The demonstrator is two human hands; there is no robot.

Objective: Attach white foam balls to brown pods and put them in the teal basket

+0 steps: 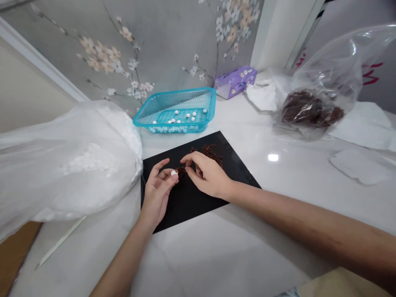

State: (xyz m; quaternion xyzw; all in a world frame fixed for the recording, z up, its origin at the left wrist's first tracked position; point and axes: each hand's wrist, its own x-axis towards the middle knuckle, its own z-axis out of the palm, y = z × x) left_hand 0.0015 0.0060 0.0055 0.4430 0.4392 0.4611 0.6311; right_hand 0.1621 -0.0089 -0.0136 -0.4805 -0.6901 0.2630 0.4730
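Note:
A black mat (192,198) lies on the white counter with a loose pile of brown shreds (210,152) on its far part. My left hand (159,189) rests on the mat's left side, its thumb and fingers pinching a small white bead (173,173). My right hand (206,173) is just beside it, fingers curled and pinched over a little clump of brown shreds (181,171) next to the bead. Behind the mat stands a turquoise plastic basket (177,108) holding several white beads.
A large clear bag of white pieces (68,161) bulges at the left, touching the mat's edge. A clear bag of brown material (312,108) sits at the right rear. A purple tissue pack (235,80), white papers (361,123) and a thin white stick (60,242) also lie about.

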